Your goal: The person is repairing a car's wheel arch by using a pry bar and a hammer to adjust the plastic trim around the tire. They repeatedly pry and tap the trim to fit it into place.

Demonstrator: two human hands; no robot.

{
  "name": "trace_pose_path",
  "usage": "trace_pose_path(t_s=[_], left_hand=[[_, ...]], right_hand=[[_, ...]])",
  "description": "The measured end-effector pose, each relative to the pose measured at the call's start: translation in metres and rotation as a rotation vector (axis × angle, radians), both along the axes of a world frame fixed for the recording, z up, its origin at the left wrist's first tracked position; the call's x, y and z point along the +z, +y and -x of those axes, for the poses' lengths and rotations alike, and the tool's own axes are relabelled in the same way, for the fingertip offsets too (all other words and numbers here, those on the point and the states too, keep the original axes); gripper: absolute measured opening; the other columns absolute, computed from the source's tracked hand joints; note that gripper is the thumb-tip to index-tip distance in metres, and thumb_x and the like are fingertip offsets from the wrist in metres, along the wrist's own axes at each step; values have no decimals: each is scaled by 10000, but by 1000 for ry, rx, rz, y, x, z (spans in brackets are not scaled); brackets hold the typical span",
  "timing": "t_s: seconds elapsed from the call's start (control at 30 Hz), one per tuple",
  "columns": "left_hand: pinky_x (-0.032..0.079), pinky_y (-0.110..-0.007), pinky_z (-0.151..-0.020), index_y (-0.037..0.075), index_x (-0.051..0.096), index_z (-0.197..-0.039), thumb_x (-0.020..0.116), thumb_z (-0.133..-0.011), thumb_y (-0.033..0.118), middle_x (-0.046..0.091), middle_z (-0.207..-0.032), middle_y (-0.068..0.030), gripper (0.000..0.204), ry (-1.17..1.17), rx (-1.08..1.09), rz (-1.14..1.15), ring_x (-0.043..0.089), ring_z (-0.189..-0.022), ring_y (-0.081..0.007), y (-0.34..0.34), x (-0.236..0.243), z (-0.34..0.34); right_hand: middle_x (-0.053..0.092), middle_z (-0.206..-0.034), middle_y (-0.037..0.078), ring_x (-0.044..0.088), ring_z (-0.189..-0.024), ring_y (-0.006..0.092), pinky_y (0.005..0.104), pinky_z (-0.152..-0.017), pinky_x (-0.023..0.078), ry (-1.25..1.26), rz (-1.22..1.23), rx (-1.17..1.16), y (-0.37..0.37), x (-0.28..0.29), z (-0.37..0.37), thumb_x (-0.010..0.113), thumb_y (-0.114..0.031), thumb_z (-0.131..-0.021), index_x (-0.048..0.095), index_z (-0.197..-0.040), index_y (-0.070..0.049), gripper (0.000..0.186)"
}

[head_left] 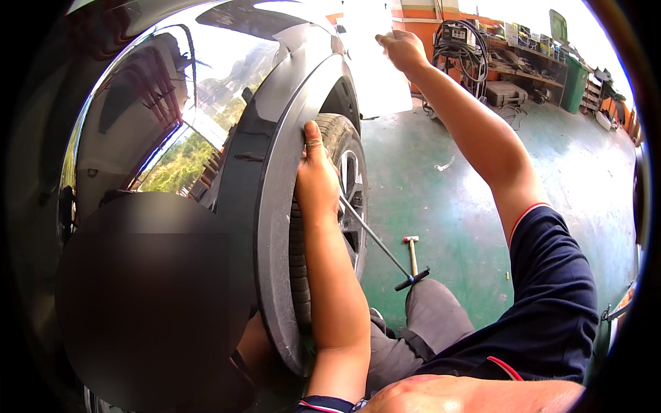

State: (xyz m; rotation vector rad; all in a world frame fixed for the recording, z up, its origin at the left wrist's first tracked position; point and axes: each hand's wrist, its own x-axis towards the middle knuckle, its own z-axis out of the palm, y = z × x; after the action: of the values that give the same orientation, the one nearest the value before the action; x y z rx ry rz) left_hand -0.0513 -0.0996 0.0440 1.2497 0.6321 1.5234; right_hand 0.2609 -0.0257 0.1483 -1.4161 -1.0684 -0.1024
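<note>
My left hand point(318, 180) is closed at the edge of the black wheel-arch trim point(275, 186), thumb pointing up and fingers mostly hidden. From beside it runs a thin metal rod with a black T-handle point(375, 239), sloping down to my knee; the hand appears to grip its upper end. Behind the hand is a car wheel point(354, 165) with a dark tyre. My right arm is stretched forward and up. Its hand point(405, 49) has curled fingers in front of a bright white panel point(379, 86); whatever they hold cannot be made out.
A glossy dark car body point(158, 103) fills the left side. On the green floor point(468, 206) a mallet point(412, 251) with a pale handle lies beyond my knee. Cables point(468, 58), a shelf of tools point(527, 62) and a green bin point(575, 82) stand at the back right.
</note>
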Motion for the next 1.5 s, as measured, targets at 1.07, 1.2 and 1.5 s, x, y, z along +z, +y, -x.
trace_pose_path(t_s=[1.07, 1.2, 1.5], left_hand=[[208, -269, -449, 171, 300, -591, 531, -1042, 533, 229, -565, 58, 623, -81, -155, -3, 230, -467, -79, -3, -2, 2], [223, -266, -454, 159, 309, -596, 527, -1028, 565, 238, -575, 55, 632, -53, -126, -1, 239, -472, -83, -4, -1, 0], [229, -261, -462, 151, 321, -610, 559, -992, 606, 266, -589, 49, 639, -49, -119, -19, 254, -490, -84, -6, -4, 0]], right_hand=[[714, -982, 173, 683, -915, 315, 396, -833, 527, -195, -360, -191, -87, -151, -18, 627, -316, -963, 650, -1089, -19, 324], [671, -1178, 292, 655, -1085, 418, 496, -933, 506, -35, 787, 111, -143, -385, 18, 603, -504, -967, 579, -1350, -16, 621], [736, -1064, 186, 694, -999, 323, 412, -899, 535, 135, 1513, 405, -218, -589, 64, 718, -511, -830, 778, -1072, -62, 513]])
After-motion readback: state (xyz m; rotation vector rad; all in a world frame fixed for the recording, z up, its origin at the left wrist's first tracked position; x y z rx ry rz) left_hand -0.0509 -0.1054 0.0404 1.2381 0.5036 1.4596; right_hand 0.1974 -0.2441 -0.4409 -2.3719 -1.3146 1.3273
